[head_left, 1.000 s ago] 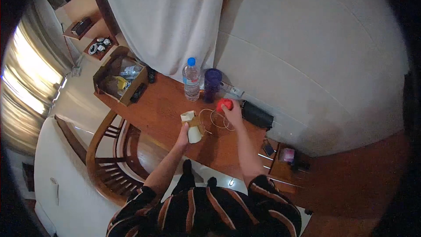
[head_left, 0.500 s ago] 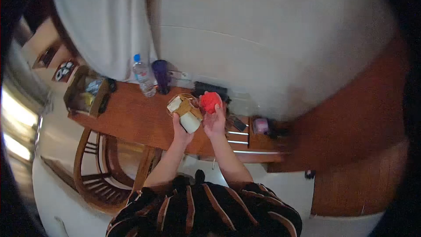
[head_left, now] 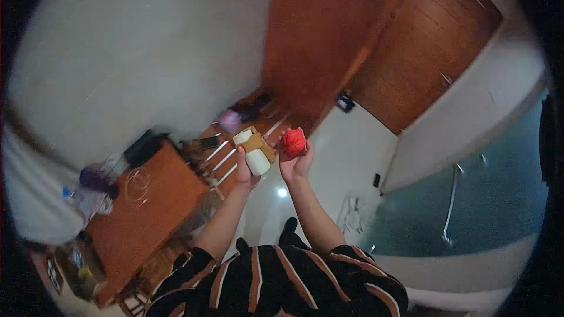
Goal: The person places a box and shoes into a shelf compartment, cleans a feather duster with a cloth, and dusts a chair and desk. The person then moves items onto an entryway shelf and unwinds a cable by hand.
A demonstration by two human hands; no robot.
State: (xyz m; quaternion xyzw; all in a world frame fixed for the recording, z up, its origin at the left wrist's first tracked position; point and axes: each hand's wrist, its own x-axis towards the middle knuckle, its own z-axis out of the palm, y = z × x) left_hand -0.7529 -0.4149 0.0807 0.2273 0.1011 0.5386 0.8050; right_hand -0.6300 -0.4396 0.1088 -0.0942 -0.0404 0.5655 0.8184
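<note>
My left hand (head_left: 244, 171) is wrapped round the side of a white-and-tan bundle (head_left: 255, 145), with two pale blocky pieces and a tan band between them. What exactly it is made of I cannot tell. In my right hand (head_left: 297, 163), turned palm up, rests a round, crumpled red ball (head_left: 293, 142), with the fingers curled around it. Its kind is not clear, though it looks like yarn or cloth. Both hands are held out in front of me, side by side and apart, above the glossy floor.
To the left stands a wooden desk (head_left: 147, 211) bearing a thin coiled loop (head_left: 136, 186), a water bottle (head_left: 94, 201) and a black object (head_left: 145, 148). A slatted shelf (head_left: 223, 161) lies beyond my left hand. Wooden doors (head_left: 411, 41) and a teal surface (head_left: 470, 199) are to the right.
My view has swung to the right, so the desk now lies at the left. Both hands have moved from over the desk to above the floor, still holding the same things.
</note>
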